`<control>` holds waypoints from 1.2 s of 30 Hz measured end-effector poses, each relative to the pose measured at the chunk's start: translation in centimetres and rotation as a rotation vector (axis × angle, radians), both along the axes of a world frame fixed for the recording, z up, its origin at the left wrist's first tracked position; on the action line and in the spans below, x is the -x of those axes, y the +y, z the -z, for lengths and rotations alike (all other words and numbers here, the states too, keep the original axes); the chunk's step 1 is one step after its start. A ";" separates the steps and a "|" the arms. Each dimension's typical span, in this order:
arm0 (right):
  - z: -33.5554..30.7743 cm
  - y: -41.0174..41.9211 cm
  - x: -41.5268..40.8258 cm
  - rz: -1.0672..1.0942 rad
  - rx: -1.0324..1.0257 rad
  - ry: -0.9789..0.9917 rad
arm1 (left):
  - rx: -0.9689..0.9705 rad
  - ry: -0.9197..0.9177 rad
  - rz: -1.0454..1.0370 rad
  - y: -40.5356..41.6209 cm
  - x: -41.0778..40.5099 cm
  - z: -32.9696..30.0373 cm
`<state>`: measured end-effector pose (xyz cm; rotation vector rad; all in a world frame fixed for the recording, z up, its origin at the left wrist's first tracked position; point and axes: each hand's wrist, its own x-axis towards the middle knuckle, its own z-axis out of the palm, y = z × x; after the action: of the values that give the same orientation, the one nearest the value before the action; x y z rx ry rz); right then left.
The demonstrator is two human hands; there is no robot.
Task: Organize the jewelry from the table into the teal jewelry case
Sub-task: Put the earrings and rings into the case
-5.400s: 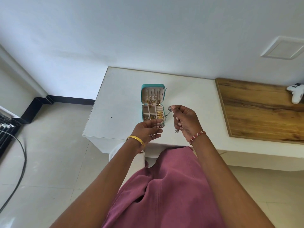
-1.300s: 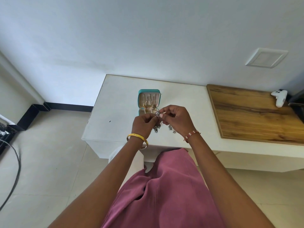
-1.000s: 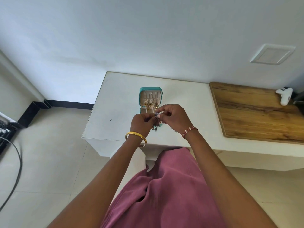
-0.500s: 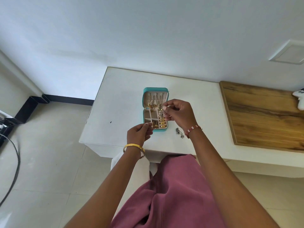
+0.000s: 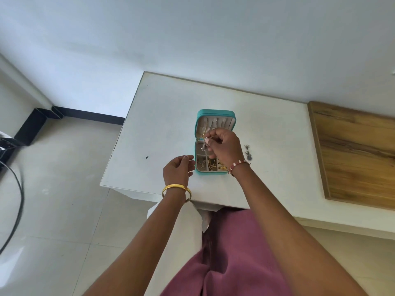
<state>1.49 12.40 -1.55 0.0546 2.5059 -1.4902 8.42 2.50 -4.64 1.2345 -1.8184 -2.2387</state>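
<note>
Where pale floor tiles [image 5: 53, 189] meet a black skirting [image 5: 85, 114] at far left, a dark cable [image 5: 15, 210] trails; a white table [image 5: 166, 116] stands against a plain wall [image 5: 192, 35]; the left hand [image 5: 176, 169], fingers loosely curled and holding nothing, hovers beside the open teal jewelry case [image 5: 214, 113]; the right hand [image 5: 224, 146] pinches a silver piece [image 5: 204, 146] over its tray; small earrings [image 5: 248, 151] lie beside; a wooden board [image 5: 352, 157] lies at right.

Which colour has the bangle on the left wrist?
The bangle is plain gold, seen best in the head view.
</note>
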 end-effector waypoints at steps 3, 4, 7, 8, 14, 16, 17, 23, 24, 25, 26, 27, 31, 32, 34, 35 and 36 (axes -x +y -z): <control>0.6 -0.3 0.3 -0.004 -0.048 0.022 | 0.022 0.010 -0.044 0.0 -0.1 0.3; 0.8 -0.3 0.3 -0.014 -0.071 0.022 | 0.028 0.008 -0.047 0.1 -0.1 0.3; 1.2 -0.2 0.2 -0.048 -0.116 0.027 | 0.028 0.004 -0.040 0.2 -0.1 0.4; 1.2 -0.1 0.1 -0.050 -0.121 0.033 | 0.027 0.005 -0.035 0.2 -0.1 0.3; 1.1 2.1 -1.3 0.088 -0.068 0.052 | 0.051 0.048 0.000 1.6 -0.6 -0.8; 1.3 3.9 -2.0 0.163 -0.039 0.035 | 0.041 0.065 0.037 2.6 -0.8 -1.2; 1.4 5.0 -2.3 0.207 -0.034 0.026 | 0.027 0.075 0.054 3.1 -1.0 -1.4; 3.6 10.9 -4.7 0.271 -0.216 -0.077 | -0.031 0.053 0.186 6.8 -1.6 -1.2; 4.0 11.3 -5.0 0.232 -0.255 -0.114 | -0.037 0.044 0.212 7.4 -1.8 -1.2; 4.3 11.3 -5.1 0.183 -0.305 -0.140 | -0.039 0.034 0.235 7.9 -1.9 -1.1; 4.6 11.2 -5.3 0.134 -0.354 -0.146 | -0.036 0.022 0.263 8.3 -2.1 -1.0; 4.8 11.0 -5.4 0.091 -0.404 -0.135 | -0.030 0.011 0.290 8.7 -2.2 -1.0; 5.4 10.5 -5.3 0.010 -0.541 -0.043 | 0.007 -0.017 0.354 9.1 -2.5 -0.8; 5.4 10.5 -5.2 0.007 -0.552 -0.032 | 0.011 -0.025 0.353 9.1 -2.5 -0.8; 5.6 10.4 -4.9 -0.003 -0.561 -0.026 | 0.018 -0.047 0.346 9.1 -2.5 -0.7; 5.5 10.4 -4.8 -0.014 -0.567 -0.019 | 0.021 -0.056 0.343 9.1 -2.5 -0.7; 5.5 10.5 -4.7 -0.023 -0.566 -0.011 | 0.022 -0.063 0.344 9.1 -2.5 -0.7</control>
<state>6.20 22.90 -7.08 0.1235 2.8198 -0.7271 10.92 11.56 -3.98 1.0691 -2.2223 -2.3549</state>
